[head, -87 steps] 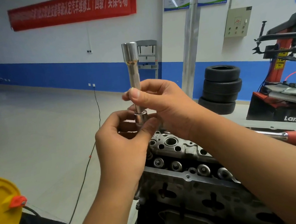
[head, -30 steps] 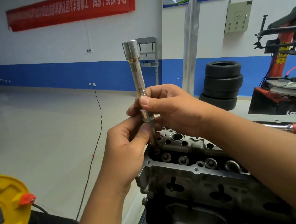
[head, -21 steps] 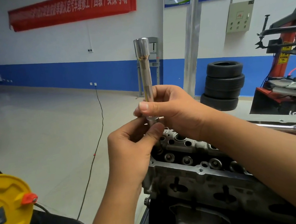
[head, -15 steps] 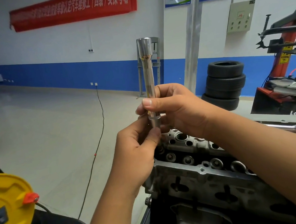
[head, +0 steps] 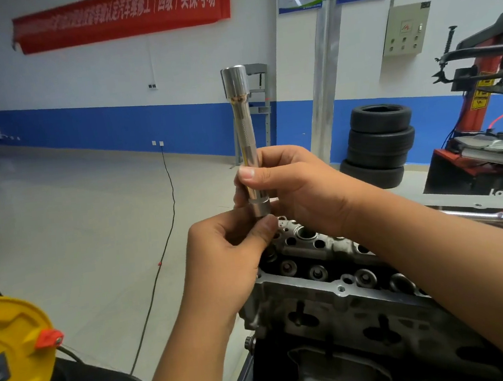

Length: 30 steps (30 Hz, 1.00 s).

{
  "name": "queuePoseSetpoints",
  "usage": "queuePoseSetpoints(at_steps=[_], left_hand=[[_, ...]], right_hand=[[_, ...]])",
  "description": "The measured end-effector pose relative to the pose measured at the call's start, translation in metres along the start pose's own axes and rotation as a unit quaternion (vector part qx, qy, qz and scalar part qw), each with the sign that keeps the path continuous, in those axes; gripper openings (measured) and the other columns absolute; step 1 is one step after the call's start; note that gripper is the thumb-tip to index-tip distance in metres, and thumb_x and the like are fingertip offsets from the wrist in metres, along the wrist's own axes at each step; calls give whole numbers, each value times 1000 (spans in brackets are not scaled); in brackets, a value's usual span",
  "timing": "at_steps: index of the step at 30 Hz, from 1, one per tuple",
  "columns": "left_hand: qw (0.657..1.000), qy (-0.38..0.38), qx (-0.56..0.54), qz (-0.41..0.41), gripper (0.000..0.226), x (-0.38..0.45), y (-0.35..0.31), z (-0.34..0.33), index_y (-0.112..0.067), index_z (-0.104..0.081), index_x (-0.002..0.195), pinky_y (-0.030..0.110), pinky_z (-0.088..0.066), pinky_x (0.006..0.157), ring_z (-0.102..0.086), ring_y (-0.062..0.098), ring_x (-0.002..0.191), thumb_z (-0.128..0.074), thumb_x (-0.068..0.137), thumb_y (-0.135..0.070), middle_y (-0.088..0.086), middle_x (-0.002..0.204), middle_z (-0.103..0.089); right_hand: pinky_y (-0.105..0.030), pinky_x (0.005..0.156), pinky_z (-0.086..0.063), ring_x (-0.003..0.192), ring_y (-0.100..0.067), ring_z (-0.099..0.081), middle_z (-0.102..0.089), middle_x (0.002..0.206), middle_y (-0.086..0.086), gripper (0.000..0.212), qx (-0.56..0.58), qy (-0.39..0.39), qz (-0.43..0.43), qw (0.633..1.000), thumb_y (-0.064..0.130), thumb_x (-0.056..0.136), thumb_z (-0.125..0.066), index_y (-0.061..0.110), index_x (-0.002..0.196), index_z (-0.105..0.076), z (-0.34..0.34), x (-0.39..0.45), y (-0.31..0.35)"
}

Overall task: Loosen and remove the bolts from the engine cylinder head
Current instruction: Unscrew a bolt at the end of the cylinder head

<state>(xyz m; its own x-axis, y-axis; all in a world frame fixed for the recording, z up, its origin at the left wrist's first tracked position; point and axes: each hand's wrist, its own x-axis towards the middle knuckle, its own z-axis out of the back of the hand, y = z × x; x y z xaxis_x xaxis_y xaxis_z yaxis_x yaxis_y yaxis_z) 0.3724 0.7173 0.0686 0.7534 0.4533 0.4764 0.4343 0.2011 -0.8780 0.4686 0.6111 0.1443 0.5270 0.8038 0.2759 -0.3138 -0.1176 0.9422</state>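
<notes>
Right hand [head: 287, 186] gripped the extension bar [head: 247, 147] upright; left hand [head: 229, 254] pinched the socket [head: 260, 208] at its lower end, just above the cylinder head [head: 331, 278]. Bolts weren't clearly visible. Best approach, imo: keep bar straight, seat socket fully before turning, w/o tilting.

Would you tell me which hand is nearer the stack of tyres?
Right. The right hand grips the extension bar closer to the tyres; the left hand sits farther left.

auto repair workshop | stacked tyres [head: 378, 142] | tyre changer [head: 486, 78] | engine cylinder head [head: 329, 262]
</notes>
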Motion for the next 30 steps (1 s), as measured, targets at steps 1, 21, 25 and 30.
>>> queuePoseSetpoints(at_steps=[1,21,25,30], left_hand=[[1000,21,13,11,29,0,0,1,-46,-78,83,17,-56,77,-73,-5,90,-75,94,-19,-21,91,-79],[997,-58,58,9,19,2,2,-1,-31,-76,70,29,-52,64,-69,9,63,-94,68,-33,-10,69,-75],[996,-44,70,14,27,3,0,0,-31,-77,72,34,-54,67,-70,6,64,-85,59,-53,-10,70,-76],[994,78,63,38,18,3,3,5,-33,-79,98,35,-56,90,-76,4,95,-66,102,-21,-14,94,-81]], right_hand=[[-47,82,-47,79,-21,-67,-70,83,-9,24,2,-3,1,1000,27,86,-71,7,97,-64,1,0,0],[-34,71,-57,79,-20,-69,-70,80,-7,12,-12,-5,45,999,18,79,-78,11,83,-69,2,0,1],[-32,69,-58,79,-21,-68,-69,78,-4,18,-13,-24,51,998,18,78,-81,8,84,-66,3,1,0],[-34,65,-56,72,-18,-67,-70,77,-5,20,-12,-26,39,999,16,75,-81,8,82,-65,3,2,1]])
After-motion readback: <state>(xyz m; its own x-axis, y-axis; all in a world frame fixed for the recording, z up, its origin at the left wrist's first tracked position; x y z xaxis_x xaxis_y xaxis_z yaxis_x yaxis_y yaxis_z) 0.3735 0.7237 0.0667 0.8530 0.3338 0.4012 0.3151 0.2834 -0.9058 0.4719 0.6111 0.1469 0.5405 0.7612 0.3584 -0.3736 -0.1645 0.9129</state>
